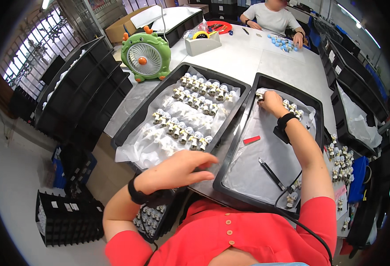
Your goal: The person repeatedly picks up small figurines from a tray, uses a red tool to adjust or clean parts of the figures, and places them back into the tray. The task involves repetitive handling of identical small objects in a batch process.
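My right hand (272,104) reaches into the far left part of the right-hand black tray (231,192). Its fingers are closed on a small white-and-gold figurine (260,93), partly hidden by them. More figurines (293,109) stand beside that wrist on the white lining sheet. Over the near right edge of the left-hand black tray (147,104), my left hand (181,168) is held with fingers apart and nothing in it. Rows of similar figurines (195,100) lie in that tray on crumpled white sheeting.
In the right tray lie a red strip (251,140), a black pen-shaped tool (271,174) and a figurine (291,199) near the front. A green fan (146,55) and a tape dispenser (203,43) stand beyond. Across the table, a person (272,18) handles blue pieces (281,43). Stacked black trays (82,84) flank the left.
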The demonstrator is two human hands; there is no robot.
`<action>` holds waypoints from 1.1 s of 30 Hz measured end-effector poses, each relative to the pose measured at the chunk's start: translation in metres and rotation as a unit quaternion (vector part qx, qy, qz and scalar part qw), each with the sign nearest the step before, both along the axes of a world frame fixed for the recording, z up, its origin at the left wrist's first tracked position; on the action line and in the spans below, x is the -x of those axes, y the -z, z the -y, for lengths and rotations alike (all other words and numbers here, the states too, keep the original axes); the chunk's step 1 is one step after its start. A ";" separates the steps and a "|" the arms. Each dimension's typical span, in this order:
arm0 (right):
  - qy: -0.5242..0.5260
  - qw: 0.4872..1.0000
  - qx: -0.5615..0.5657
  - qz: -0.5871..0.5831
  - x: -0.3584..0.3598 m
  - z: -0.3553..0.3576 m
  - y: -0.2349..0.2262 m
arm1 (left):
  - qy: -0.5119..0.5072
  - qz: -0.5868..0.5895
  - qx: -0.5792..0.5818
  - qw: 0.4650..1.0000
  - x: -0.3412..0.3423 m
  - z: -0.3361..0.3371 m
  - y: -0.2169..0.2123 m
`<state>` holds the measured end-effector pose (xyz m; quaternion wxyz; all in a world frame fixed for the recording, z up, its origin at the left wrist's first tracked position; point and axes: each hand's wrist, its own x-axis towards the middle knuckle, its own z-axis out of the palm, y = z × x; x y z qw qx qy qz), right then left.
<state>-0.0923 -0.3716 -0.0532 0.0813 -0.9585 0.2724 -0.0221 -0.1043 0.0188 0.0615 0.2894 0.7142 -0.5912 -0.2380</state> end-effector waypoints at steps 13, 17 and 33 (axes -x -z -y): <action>-0.130 0.826 -0.527 0.150 0.105 -0.064 -0.081 | -0.122 -0.339 0.167 0.918 0.006 0.077 0.017; -0.177 0.762 -0.605 0.147 0.111 -0.094 -0.100 | -0.148 -0.321 0.219 0.909 0.012 0.090 0.016; -0.344 0.860 -0.173 0.335 0.104 -0.147 -0.083 | -0.171 -0.290 0.310 0.889 0.006 0.090 0.039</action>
